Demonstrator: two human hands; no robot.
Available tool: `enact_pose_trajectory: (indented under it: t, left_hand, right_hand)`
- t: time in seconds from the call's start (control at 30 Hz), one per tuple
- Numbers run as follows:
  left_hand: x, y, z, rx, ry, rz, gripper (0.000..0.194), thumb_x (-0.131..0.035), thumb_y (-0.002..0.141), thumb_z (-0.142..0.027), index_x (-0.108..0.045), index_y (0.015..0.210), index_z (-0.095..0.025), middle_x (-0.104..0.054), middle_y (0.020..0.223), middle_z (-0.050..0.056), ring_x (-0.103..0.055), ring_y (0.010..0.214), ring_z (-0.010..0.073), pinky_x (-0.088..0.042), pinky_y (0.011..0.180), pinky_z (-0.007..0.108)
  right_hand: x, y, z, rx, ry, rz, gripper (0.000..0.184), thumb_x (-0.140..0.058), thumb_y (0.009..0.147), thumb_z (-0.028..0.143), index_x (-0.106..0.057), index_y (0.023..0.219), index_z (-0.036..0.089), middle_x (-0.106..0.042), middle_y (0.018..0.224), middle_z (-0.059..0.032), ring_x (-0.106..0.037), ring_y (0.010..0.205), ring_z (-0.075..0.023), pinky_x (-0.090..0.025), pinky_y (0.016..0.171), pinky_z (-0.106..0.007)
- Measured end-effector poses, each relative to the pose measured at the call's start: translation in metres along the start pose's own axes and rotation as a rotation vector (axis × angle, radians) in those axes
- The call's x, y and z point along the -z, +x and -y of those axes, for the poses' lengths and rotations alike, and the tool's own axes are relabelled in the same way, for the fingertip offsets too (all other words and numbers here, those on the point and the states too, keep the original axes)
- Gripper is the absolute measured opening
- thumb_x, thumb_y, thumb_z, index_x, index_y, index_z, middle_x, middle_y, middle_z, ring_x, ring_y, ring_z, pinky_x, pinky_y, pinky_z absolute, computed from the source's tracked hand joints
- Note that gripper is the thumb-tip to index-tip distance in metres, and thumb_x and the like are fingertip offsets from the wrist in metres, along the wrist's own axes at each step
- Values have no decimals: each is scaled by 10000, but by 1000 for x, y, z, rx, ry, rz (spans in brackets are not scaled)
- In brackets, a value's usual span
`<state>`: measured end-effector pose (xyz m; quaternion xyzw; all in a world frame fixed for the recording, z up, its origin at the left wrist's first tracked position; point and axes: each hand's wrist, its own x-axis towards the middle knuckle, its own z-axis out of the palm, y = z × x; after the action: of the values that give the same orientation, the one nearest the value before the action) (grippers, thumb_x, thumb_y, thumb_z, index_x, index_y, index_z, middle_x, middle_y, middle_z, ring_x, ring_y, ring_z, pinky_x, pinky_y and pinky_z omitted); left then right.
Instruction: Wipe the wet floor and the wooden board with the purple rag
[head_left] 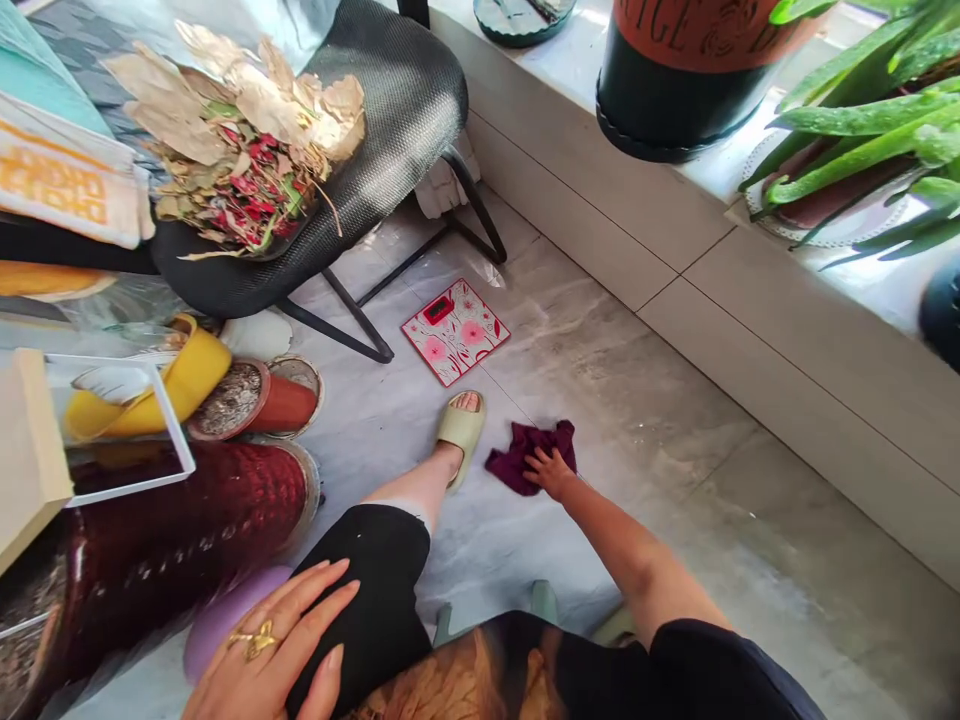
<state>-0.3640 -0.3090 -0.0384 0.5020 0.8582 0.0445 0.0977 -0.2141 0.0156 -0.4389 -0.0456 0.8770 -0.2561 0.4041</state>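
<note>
right hand (551,470): reaching down to the floor, fingers spread and pressing flat on a dark maroon cloth (529,455); not closing around it, the palm is bearing down so the crumpled cloth is staying pinned against the grey marble-look floor tile (637,400). most of the cloth is bunching to the far left of the fingers.

left hand (274,645): lying open, fingers loosely fanned, holding nothing; it is resting on the black-clad knee (375,590), seemingly bracing the body while the other arm is stretching out. a gold ring (255,640) is sitting on one finger.

near the pressing hand: a foot in a pale green slide sandal (461,430) is standing just left of the cloth; beyond it, a pink floral bathroom scale (455,332) is lying flat on the tile.

further left of the grip: a terracotta pot (251,400) and a yellow pot (180,380) are lying on their sides, beside a dark red glazed planter (172,550). a black mesh chair (405,110) is carrying a dried bouquet (240,140).

right of the grip: a low tiled ledge (675,250) is bearing an aloe plant (862,120).
</note>
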Motion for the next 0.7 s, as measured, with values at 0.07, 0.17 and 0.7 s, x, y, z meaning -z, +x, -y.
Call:
enact_pose_trajectory:
  t: [0.07,0.17,0.7]
  left_hand:
    - [2,4,-6,2,-11,1,452,-457,924,-320,-522,1371,-341,-617,1385,37,-644,1205,340,-604,936,632]
    - [5,9,-16,7,-20,18,430,-447,937,-316,-524,1360,-324,-611,1384,56,-629,1215,344,-569,958,646]
    - [14,17,-32,-44,83,-17,356,-463,944,-317,-594,1268,-253,-640,1331,83,-632,1177,318,-499,980,508]
  right_hand:
    - [-52,-51,-1,-16,74,8,603,-575,896,115,-592,1429,395,-302,1685,45,-131,1551,-335,-108,1230,-586]
    - [-116,-138,-15,-159,132,35,570,-535,879,77,-680,1317,412,-448,1603,36,-297,1500,-348,-268,1186,-582]
    - [-33,-27,19,-592,261,-239,698,-473,978,164,-292,1627,349,-220,1686,-164,-379,1386,-387,-424,1017,-531]
